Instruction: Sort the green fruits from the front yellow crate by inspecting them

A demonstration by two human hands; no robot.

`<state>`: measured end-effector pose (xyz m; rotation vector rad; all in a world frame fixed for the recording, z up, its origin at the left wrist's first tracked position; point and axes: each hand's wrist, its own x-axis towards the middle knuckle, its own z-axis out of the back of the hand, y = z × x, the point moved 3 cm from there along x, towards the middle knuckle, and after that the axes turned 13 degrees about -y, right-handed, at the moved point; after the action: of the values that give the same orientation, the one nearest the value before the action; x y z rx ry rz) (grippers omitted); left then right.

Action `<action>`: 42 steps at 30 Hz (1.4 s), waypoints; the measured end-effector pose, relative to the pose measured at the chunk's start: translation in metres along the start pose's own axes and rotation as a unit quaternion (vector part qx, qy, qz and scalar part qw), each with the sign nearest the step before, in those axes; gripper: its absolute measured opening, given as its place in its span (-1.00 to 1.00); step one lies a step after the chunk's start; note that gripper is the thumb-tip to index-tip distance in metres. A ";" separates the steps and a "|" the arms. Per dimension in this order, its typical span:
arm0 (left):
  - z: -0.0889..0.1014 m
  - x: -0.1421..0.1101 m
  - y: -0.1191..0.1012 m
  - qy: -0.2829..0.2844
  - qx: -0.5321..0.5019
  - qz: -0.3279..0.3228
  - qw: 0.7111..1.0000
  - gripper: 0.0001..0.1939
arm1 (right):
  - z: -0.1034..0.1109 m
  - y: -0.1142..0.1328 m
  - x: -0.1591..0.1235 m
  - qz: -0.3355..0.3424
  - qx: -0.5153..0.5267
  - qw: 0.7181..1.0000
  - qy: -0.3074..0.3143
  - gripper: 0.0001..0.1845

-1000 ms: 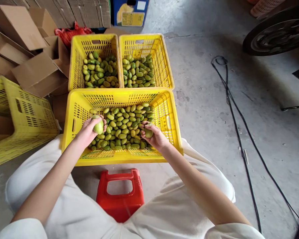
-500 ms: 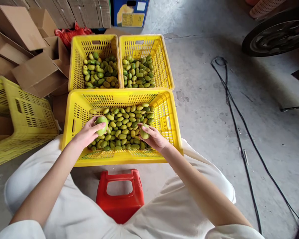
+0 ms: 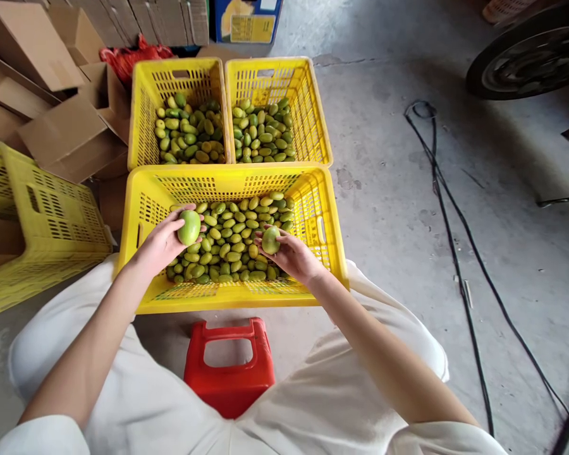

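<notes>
My left hand [image 3: 164,242] holds a smooth green oval fruit [image 3: 189,227], its fingers curved around the back and the front side exposed. In my right hand [image 3: 293,253] rests a smaller, duller green fruit [image 3: 270,240], cradled by the thumb and fingers. Both hands are above the near yellow crate [image 3: 232,302]. Below them lies a heap of green and yellowish oval fruits [image 3: 227,243], partly hidden by the hands. I cannot make out the exact kind of fruit.
Two more yellow crates [image 3: 278,62] of similar fruit stand behind the near one. A yellow crate [image 3: 66,215] lies at left, by cardboard boxes [image 3: 71,139]. Between my legs is a red stool [image 3: 230,388]. Black cable [image 3: 478,253] runs over the floor at right, near a wheel [image 3: 526,60].
Both hands have loosened and turned their palms upward, so more of each fruit shows. The left fruit has shifted slightly up and left. The whole view has moved a little.
</notes>
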<state>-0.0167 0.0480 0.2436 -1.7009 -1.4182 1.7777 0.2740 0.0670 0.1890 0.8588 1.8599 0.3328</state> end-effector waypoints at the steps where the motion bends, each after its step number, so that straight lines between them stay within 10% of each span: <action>1: 0.001 0.000 -0.002 0.000 0.010 -0.015 1.000 -0.57 | 0.000 0.001 -0.001 0.010 -0.009 1.000 -0.004 -0.59; 18: 0.006 0.005 -0.011 -0.036 -0.015 -0.084 0.996 -0.59 | -0.005 0.001 -0.008 -0.003 -0.029 0.999 -0.025 -0.43; 29: 0.003 0.005 -0.009 -0.089 -0.035 0.015 0.995 -0.81 | 0.002 0.015 -0.004 0.087 -0.046 0.994 -0.048 -0.44; 42: -0.003 0.000 -0.004 -0.011 0.006 -0.002 1.000 -0.71 | 0.014 0.035 -0.001 0.107 0.012 0.990 -0.089 -0.55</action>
<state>-0.0155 0.0510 0.2477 -1.6762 -1.4175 1.8047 0.3006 0.0887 0.2040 1.0718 1.6129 0.3550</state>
